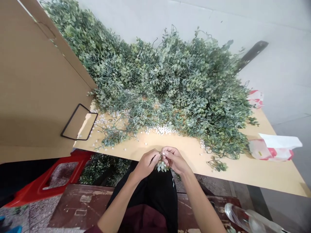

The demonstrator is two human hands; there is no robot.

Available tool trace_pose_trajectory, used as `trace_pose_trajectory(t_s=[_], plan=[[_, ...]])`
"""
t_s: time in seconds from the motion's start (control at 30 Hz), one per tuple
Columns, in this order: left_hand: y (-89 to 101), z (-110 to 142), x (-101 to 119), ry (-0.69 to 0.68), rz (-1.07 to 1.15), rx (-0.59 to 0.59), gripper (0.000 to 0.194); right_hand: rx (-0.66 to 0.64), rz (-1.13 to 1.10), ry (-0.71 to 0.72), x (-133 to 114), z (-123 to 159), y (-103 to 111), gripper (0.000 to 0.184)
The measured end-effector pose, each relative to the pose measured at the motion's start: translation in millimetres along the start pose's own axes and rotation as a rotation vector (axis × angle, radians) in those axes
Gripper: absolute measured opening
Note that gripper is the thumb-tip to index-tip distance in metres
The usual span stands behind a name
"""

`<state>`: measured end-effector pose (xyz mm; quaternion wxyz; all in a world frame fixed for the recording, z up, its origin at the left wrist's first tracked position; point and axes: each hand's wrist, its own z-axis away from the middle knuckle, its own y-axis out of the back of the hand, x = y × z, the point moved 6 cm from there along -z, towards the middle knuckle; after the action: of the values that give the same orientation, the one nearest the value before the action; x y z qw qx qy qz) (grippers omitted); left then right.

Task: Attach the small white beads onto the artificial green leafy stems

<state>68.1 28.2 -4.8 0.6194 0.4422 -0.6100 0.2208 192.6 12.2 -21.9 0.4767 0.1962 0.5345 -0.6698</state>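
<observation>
My left hand [148, 162] and my right hand [176, 160] meet at the table's near edge, above my lap. Between them hangs a small leafy sprig [162, 167], pale green, its stem pinched in the fingertips of my left hand. A tiny white piece shows at the fingertips of my right hand, which is closed around it by the stem. Just beyond my hands, many small white pieces [165, 130] lie scattered on the table [191, 149]. Behind them spreads a large heap of green leafy sprigs [155, 68] with wiry stems.
A tall cardboard panel [36, 81] stands at the left, with a black wire frame [80, 121] by its lower corner. Red-and-white packets [269, 149] lie at the right. Below are a red plastic stool [52, 181], a worn wooden bench [75, 205] and a clear bottle [240, 215].
</observation>
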Motion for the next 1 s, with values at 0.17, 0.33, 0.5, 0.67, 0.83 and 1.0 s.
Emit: trace_pose_trajectory(t_s=[0.17,0.33,0.5,0.67,0.83,1.0], plan=[[-0.4,-0.1,0.7,-0.021,-0.007,-0.008,0.030,0.008,0.011,-0.001,1.0,-0.2,0.1,0.027],[-0.9,0.1,0.3,-0.036,-0.019,-0.005,0.030,0.034,0.012,-0.002,3.1,0.6,3.4,0.027],[-1.0,0.3,-0.3,-0.038,-0.035,-0.009,0.030,0.037,0.031,-0.009,4.4,0.6,3.9,0.027],[-0.2,1.1,-1.6,-0.036,-0.021,-0.004,0.030,0.023,0.055,-0.018,3.7,0.4,2.4,0.026],[-1.0,1.1,-2.9,-0.030,-0.032,-0.004,0.032,0.028,0.046,-0.023,4.1,0.3,3.3,0.026],[-2.1,0.2,1.2,-0.049,-0.040,-0.006,0.030,0.063,0.028,-0.021,3.6,-0.1,2.8,0.027]])
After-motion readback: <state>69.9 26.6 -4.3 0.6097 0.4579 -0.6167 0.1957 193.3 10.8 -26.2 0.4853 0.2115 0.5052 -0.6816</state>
